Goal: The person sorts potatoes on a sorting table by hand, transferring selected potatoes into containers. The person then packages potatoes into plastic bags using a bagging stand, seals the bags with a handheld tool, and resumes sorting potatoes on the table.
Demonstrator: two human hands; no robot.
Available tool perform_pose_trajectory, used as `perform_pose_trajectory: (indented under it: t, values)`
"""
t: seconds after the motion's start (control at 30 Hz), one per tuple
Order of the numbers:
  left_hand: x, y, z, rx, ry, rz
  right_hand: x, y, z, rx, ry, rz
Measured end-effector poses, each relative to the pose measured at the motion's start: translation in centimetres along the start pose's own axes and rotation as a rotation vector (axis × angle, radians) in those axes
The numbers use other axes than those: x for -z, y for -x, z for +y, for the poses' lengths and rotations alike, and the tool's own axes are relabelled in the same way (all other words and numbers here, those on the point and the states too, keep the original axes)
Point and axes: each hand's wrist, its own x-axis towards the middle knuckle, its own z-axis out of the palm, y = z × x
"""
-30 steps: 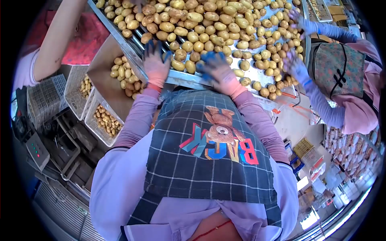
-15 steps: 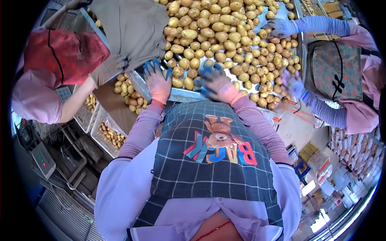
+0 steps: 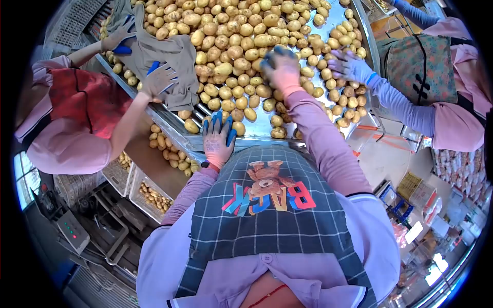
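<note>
A heap of yellow potatoes [image 3: 226, 38] covers the metal sorting table [image 3: 259, 142] in front of me. My left hand [image 3: 218, 141], in a glove with blue fingertips, rests at the table's near edge. Its fingers are spread beside a few potatoes, and it holds nothing. Farther in, my right hand [image 3: 285, 72] lies on the heap with the arm stretched forward. Its blue fingertips are somewhat blurred but look apart over the potatoes, and no potato shows in its grasp.
On the left, a co-worker's gloved hands [image 3: 160, 81] touch a grey-brown cloth [image 3: 172, 56] over the table's side. Another co-worker's gloved hand [image 3: 352, 68] reaches over potatoes at the right. Below left are a brown chute [image 3: 138, 149] and a crate [image 3: 136, 187] with potatoes.
My right hand has moved from the near edge forward onto the heap. My left hand stays near the edge. The cloth has been drawn down and bunched by the left co-worker. The view has shifted.
</note>
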Motion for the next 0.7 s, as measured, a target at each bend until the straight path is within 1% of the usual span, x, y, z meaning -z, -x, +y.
perform_pose_trajectory:
  t: [0.03,0.1,0.13,0.17,0.2,0.23,0.27,0.3,0.33,0.37,0.43,0.5,0.53,0.57,0.6,0.63,0.67,0.7]
  values:
    - [0.4,0.0,0.0,-0.017,-0.011,-0.004,1.4,0.2,-2.0,0.010,0.115,-0.258]
    - [0.5,-0.4,0.5,0.031,0.032,0.043,0.2,4.0,-1.4,0.207,0.008,-0.101]
    - [0.3,-0.6,0.4,0.023,0.037,0.036,0.8,5.7,-0.4,0.225,-0.147,-0.253]
    - [0.2,-0.4,0.5,0.064,0.039,0.060,0.5,8.1,1.8,0.388,-0.143,-0.256]
    - [0.1,-0.4,0.6,0.105,0.041,0.086,1.5,9.7,3.9,0.491,-0.027,-0.340]
    - [0.0,-0.4,0.5,0.145,0.042,0.115,2.9,11.0,6.0,0.538,0.102,-0.413]
    - [0.0,-0.5,0.4,0.142,0.016,0.105,2.8,12.2,9.4,0.547,0.085,-0.383]
    - [-0.1,-0.6,0.4,0.142,0.024,0.096,5.4,11.9,10.7,0.479,0.249,-0.558]
    - [-0.2,-0.9,0.3,0.151,-0.011,0.051,7.2,10.9,11.0,0.333,0.377,-0.692]
    - [-0.3,-1.0,0.2,0.158,-0.047,0.005,5.2,12.0,14.4,0.276,0.369,-0.361]
    - [-0.6,-1.2,-0.2,0.131,-0.049,-0.018,3.9,11.1,16.4,-0.076,0.230,-0.143]
    - [-0.9,-1.2,-0.4,0.112,-0.033,-0.001,4.7,8.1,11.8,-0.110,0.031,-0.064]
    - [-1.0,-1.3,-0.5,0.099,-0.012,0.004,2.2,7.7,11.0,0.014,-0.054,-0.019]
    - [-1.1,-1.3,-0.6,0.099,-0.014,0.005,0.2,6.9,8.6,-0.018,-0.017,-0.144]
    - [-1.1,-1.2,-0.6,0.094,0.013,0.019,0.4,5.6,5.2,-0.149,0.199,-0.551]
    - [-1.0,-1.2,-0.7,0.086,0.035,0.034,-0.2,5.6,3.5,-0.100,0.236,-0.572]
    - [-0.9,-1.2,-1.0,0.079,0.024,0.034,-1.5,6.0,4.0,-0.150,0.131,-0.544]
    - [-1.1,-1.2,-1.4,0.107,0.134,0.059,-2.9,6.3,4.5,-0.195,0.028,-0.519]
